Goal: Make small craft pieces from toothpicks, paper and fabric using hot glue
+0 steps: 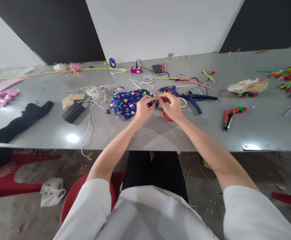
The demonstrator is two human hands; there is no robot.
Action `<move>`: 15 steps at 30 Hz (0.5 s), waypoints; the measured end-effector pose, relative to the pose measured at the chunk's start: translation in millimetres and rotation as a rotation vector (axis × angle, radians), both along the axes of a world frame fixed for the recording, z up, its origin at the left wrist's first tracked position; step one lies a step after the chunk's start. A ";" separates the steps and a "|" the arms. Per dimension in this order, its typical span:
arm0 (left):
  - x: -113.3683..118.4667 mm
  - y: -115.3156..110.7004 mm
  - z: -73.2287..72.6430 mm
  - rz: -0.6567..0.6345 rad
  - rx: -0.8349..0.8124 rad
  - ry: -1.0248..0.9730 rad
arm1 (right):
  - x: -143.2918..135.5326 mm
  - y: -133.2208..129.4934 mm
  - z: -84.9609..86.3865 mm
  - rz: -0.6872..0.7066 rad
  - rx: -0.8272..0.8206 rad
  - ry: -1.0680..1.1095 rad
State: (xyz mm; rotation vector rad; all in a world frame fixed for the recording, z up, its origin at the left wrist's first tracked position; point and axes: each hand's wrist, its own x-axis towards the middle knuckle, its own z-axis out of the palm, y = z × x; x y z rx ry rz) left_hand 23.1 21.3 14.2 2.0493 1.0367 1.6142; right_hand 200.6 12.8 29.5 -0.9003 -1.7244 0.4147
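Observation:
Blue patterned fabric [125, 104], printed with small colourful shapes, lies bunched on the table with a ruffled clear edge. My left hand [144, 108] is closed at its right end, gripping a dark blue piece that looks like the same fabric. Fingertip to fingertip with it, my right hand [172, 106] pinches something too small to make out. Just behind the hands rests a blue glue gun [169, 90]. Dark blue pliers [194, 99] lie to the right of my right hand. Red-handled scissors [166, 116] show partly beneath that hand.
Left of the fabric are a black box [72, 112], thin sticks and a white cord hanging over the table edge. A purple power adapter [135, 69] and a phone [158, 69] lie at the back. A red utility knife [229, 118] is at the right. Another person's arm shows lower left.

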 end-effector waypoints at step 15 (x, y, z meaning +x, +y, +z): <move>-4.9 4.3 -1.2 0.032 -0.013 -0.009 | 71.8 66.9 -25.8 -0.569 -0.231 -0.445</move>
